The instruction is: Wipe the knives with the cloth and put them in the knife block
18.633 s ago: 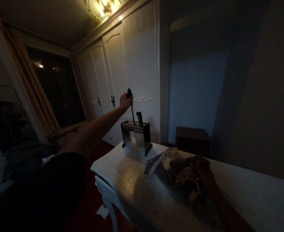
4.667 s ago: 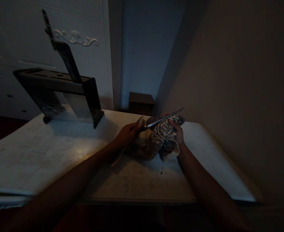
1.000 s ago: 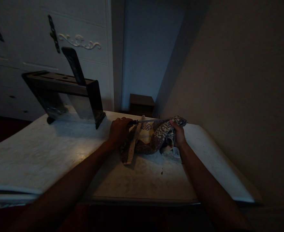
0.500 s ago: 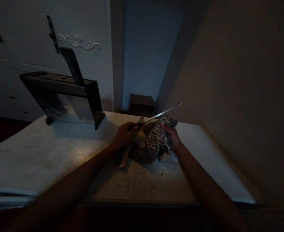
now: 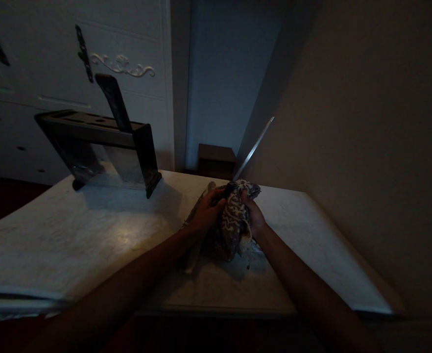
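My left hand (image 5: 209, 212) is closed around the dark handle of a knife (image 5: 253, 150), whose narrow, shiny blade points up and away to the right. Bunched in my right hand (image 5: 254, 214) is a brown and cream patterned cloth (image 5: 233, 220), thumb on top. The cloth touches the knife's handle end, and its lower folds hang down to the table. Below my left hand a pale, flat strip (image 5: 192, 260) lies on the table, its kind too dark to make out. Part of the handle is hidden by my fingers and the cloth.
A black knife block (image 5: 91, 132) with clear sides stands at the left on the white table (image 5: 102, 235), one dark-handled cleaver (image 5: 113, 100) in it. A small brown cabinet (image 5: 216, 154) is beyond the table's back edge. A wall (image 5: 366, 147) runs along the right.
The knife has swung from a low slant to a steeper angle, its tip now higher. My left hand has moved right, against the cloth. My right hand still grips the cloth.
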`<state>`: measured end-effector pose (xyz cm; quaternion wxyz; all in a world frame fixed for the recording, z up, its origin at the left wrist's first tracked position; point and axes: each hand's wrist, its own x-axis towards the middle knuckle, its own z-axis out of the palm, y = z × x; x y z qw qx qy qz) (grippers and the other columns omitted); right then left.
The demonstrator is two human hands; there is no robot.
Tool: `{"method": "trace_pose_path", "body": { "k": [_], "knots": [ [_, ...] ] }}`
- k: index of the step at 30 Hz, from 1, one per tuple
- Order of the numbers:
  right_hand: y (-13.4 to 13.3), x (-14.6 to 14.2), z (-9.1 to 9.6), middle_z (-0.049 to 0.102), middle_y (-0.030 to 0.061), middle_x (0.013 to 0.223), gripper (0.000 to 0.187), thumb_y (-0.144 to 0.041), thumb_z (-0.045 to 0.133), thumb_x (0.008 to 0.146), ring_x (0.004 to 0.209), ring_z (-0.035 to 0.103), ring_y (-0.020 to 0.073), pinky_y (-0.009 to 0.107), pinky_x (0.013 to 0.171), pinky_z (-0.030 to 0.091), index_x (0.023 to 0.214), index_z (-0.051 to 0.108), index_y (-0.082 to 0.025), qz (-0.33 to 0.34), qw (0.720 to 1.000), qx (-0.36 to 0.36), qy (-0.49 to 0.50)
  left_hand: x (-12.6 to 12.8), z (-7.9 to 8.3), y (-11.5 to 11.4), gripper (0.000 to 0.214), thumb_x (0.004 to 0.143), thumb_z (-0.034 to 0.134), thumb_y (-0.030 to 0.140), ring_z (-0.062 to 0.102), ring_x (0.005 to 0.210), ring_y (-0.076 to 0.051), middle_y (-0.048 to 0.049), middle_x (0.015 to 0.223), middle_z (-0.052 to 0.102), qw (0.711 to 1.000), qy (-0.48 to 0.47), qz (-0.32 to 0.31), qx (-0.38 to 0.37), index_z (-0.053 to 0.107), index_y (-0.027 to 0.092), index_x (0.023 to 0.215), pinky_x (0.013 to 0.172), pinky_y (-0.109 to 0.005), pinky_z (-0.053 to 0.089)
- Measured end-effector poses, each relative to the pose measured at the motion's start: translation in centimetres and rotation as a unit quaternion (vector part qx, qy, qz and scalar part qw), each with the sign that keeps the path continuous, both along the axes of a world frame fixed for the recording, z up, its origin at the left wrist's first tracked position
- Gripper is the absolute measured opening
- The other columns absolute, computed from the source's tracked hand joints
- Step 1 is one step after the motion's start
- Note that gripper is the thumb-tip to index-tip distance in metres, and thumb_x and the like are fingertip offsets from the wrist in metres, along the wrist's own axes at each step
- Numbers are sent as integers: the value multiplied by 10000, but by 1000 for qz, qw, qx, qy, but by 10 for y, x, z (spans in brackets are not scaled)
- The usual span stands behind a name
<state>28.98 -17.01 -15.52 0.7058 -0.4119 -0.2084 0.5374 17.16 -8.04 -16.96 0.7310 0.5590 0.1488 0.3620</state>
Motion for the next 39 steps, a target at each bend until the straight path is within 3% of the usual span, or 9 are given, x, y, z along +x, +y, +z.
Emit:
{"method": "trace_pose_path", "body": {
  "k": [6,11,16,19,22,27,33,36,39],
  "knots": [
    [-6,-6,3,754,43,773,377,-295,879,513,852,720,296,427,799,595,815,680,-191,7,999,-2,-51,-3,0,0,391,757,670,213,595,1130,-245,-67,1199,663,1000,-15,2,-1,675,200,1148,1041,-422,437],
    [-5,-10,3,749,34,740,390,-257,880,505,807,724,296,444,791,597,837,687,-190,-40,995,-14,-88,-3,-4,-1,469,779,579,122,521,1225,-250,-92,1289,583,989,36,30,141,659,211,1233,1127,-452,344],
    [-4,-14,8,757,32,763,441,-240,880,478,842,723,305,441,786,594,874,693,-189,-73,995,-14,-72,-8,0,-5,600,709,595,43,428,1291,-292,-110,1357,482,906,133,107,387,636,241,1274,1147,-503,281],
    [-4,-16,9,754,40,744,402,-220,867,476,819,723,300,423,768,593,834,690,-175,-72,995,-26,-61,-11,4,-8,506,752,616,92,400,1305,-322,-113,1379,445,863,171,155,450,672,270,1223,1119,-528,301],
    [-4,-15,8,746,31,718,328,-224,828,512,775,719,281,406,741,591,802,681,-180,-78,995,-30,-60,-13,5,-8,511,762,617,105,413,1300,-313,-134,1396,418,865,155,133,458,646,237,1255,1108,-499,324],
    [-2,-7,3,707,0,647,258,-241,769,540,609,675,225,374,652,580,767,658,-190,-136,988,-42,-69,-13,5,-7,809,771,643,198,483,1242,-258,-131,1366,483,924,88,92,362,295,213,1502,1080,-454,374],
    [2,14,-4,653,-30,615,195,-271,700,577,574,627,172,322,632,558,745,628,-203,-100,993,14,-59,-16,19,-8,330,884,521,332,623,1048,-247,-86,1108,694,948,137,16,285,684,166,1118,985,-382,462],
    [5,22,-7,622,-44,578,170,-267,685,560,561,616,166,326,652,565,690,586,-218,-107,992,44,-54,-16,20,-8,305,900,473,306,657,956,-242,-67,1010,729,937,125,-3,327,741,188,986,917,-378,501],
    [6,24,-7,615,-36,544,162,-290,668,546,578,635,193,340,635,568,662,573,-227,-107,993,25,-38,-14,14,-8,295,858,487,213,628,1070,-244,-83,1143,695,904,105,-33,413,745,206,1001,990,-390,470]
  ]
}}
